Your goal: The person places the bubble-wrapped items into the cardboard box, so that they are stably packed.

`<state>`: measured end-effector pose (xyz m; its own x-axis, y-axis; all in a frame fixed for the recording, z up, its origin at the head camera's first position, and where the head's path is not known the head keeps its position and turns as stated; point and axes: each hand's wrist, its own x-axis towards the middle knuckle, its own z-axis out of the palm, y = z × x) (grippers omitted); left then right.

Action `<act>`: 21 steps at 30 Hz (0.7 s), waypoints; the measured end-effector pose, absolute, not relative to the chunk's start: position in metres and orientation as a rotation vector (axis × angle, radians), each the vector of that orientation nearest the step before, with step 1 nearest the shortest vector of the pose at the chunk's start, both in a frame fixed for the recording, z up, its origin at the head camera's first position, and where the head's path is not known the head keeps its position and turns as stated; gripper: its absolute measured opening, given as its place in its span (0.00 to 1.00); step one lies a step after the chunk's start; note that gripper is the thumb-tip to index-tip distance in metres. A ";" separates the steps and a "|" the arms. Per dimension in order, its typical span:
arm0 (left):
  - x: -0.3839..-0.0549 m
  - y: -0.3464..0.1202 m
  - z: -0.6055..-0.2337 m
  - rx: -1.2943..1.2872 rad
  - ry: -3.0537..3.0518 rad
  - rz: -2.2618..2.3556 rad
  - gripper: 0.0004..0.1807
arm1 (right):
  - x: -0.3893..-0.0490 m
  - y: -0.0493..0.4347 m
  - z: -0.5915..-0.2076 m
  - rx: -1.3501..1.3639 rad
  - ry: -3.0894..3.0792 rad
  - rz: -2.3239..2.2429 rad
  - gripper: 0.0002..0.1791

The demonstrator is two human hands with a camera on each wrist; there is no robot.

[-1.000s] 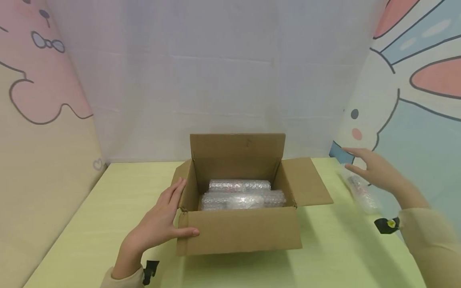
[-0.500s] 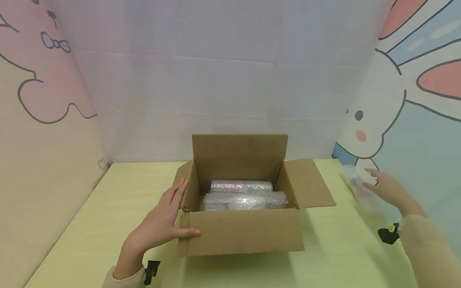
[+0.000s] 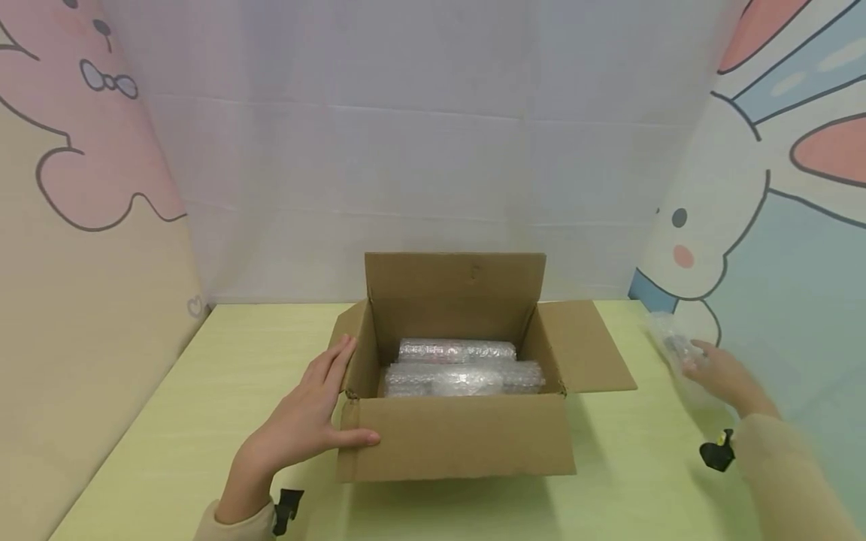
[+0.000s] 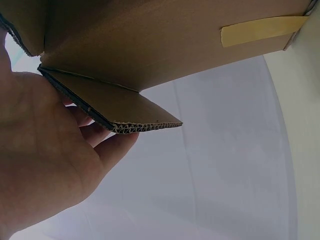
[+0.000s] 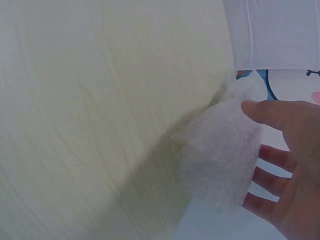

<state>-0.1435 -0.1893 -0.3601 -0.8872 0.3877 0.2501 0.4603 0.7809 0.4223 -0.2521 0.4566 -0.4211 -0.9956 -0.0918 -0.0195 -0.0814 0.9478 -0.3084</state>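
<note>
Mid-table in the head view stands an open cardboard box (image 3: 456, 436), holding several bubble-wrapped rolls (image 3: 467, 376). My left hand (image 3: 304, 421) rests at its left front corner, fingers fairly straight along the left flap and thumb on the front flap. In the left wrist view, the fingers lie against the outer side of that flap (image 4: 110, 100). At the table's right edge, my right hand (image 3: 727, 379) holds another bubble-wrapped roll (image 5: 220, 155) between thumb and fingers. The contents of that roll are blurred by the wrap.
A pale yellow table (image 3: 162, 421) carries everything. A white wall (image 3: 440, 150) closes off the back, and walls printed with cartoon animals (image 3: 798, 285) flank both sides. The box's right flap (image 3: 588, 346) sticks outward over the table.
My right hand has come down from above the roll at the right and closed its thumb and fingers on it. The left hand stays at the box corner; the view has shifted slightly.
</note>
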 end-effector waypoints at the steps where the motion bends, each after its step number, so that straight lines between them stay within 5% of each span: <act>1: -0.144 -0.189 -0.360 -0.677 -2.822 -0.727 0.68 | -0.253 0.457 -0.424 -0.148 3.085 -0.458 0.35; 21: -0.144 -0.190 -0.360 -0.681 -2.814 -0.731 0.68 | -0.251 0.438 -0.433 -0.296 3.176 -0.474 0.31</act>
